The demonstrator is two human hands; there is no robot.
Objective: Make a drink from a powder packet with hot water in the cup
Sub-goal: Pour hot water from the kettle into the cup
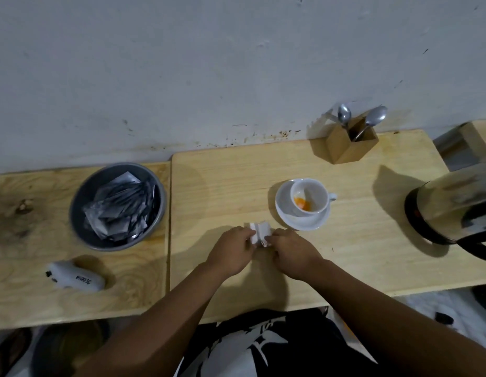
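Head view: hands (259,247) near table edge (263,314).

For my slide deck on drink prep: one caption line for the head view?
Both hands fold an emptied packet beside the cup holding orange powder.

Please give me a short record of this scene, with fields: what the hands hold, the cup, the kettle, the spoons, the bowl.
hands: left hand and right hand both hold a small white packet over the table
cup: on a saucer, orange powder inside, no water visible
kettle: far right, on the table
spoons: two, in a wooden holder
bowl: left, holds silver packets
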